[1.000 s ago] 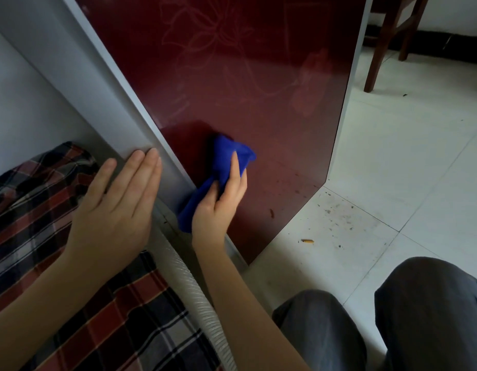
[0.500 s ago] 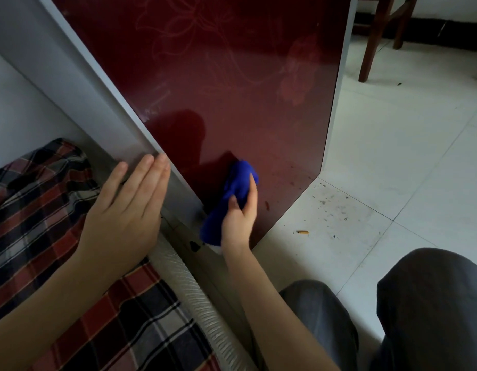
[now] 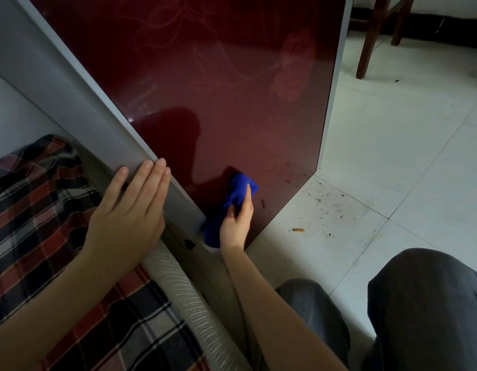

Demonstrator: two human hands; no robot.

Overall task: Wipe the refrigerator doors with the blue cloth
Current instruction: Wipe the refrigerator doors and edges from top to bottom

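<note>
The dark red refrigerator door [image 3: 232, 97], glossy with a faint flower pattern, fills the upper middle of the view. My right hand [image 3: 236, 223] presses the bunched blue cloth [image 3: 232, 202] against the door's lower left corner, close to its bottom edge. My left hand [image 3: 130, 210] lies flat, fingers together, on the grey side edge of the door [image 3: 79, 108]. A small dark spot [image 3: 263, 202] shows on the door just right of the cloth.
A ribbed white hose [image 3: 194, 303] runs along the floor below the door. A plaid cloth [image 3: 44, 210] lies at the left. White floor tiles [image 3: 392, 156] carry dirt specks and a small orange scrap [image 3: 298, 230]. Wooden chair legs [image 3: 371, 38] stand at top right. My knees [image 3: 425, 311] are at bottom right.
My right hand has slid the blue cloth down and to the right along the door, from mid-height at the left edge to the bottom corner. The left hand stayed on the door's edge.
</note>
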